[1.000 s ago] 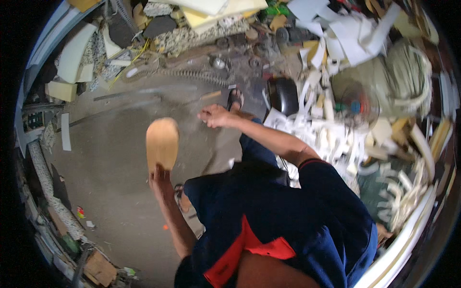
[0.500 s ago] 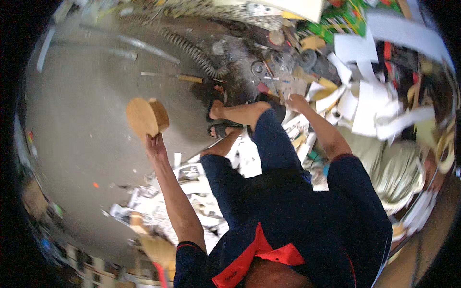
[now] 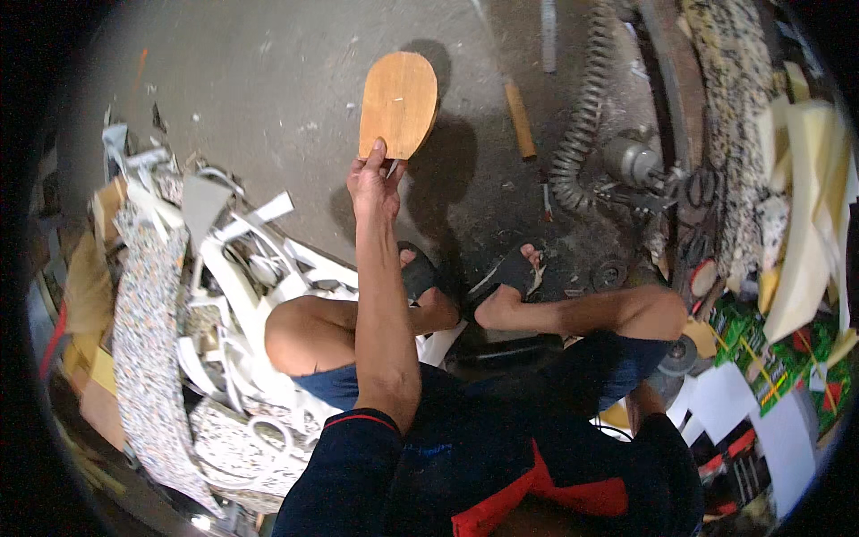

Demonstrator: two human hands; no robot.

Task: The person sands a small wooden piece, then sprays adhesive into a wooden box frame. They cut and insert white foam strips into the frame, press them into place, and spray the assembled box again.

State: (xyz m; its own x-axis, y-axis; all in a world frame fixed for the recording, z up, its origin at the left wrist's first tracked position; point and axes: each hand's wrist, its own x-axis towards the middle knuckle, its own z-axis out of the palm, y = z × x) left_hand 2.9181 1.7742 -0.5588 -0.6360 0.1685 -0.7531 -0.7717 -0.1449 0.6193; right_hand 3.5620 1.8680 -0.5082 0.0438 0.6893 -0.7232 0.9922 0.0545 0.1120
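Observation:
A light-brown wooden block (image 3: 399, 106), flat-faced with one rounded end, is held up above the grey floor at arm's length. My left hand (image 3: 376, 183) is closed on its straight lower end, thumb on the broad face and fingers behind. Of my right arm only a piece of forearm (image 3: 643, 407) shows, beside my right knee. The right hand itself is hidden below the leg and shirt. A tool with a wooden handle (image 3: 519, 121) lies on the floor to the right of the block.
A coiled air hose (image 3: 586, 107) and a grey metal power tool (image 3: 633, 163) lie at the right. White scrap strips (image 3: 237, 277) and a speckled foam sheet (image 3: 148, 340) crowd the left. Cream foam sheets (image 3: 801, 206) and a green printed sheet (image 3: 761, 353) are at far right.
My view has turned. The left hand with the wooden block now appears nearer the middle, the block's broad face toward me. My right hand, earlier visible beside the scrap pile, is now hidden.

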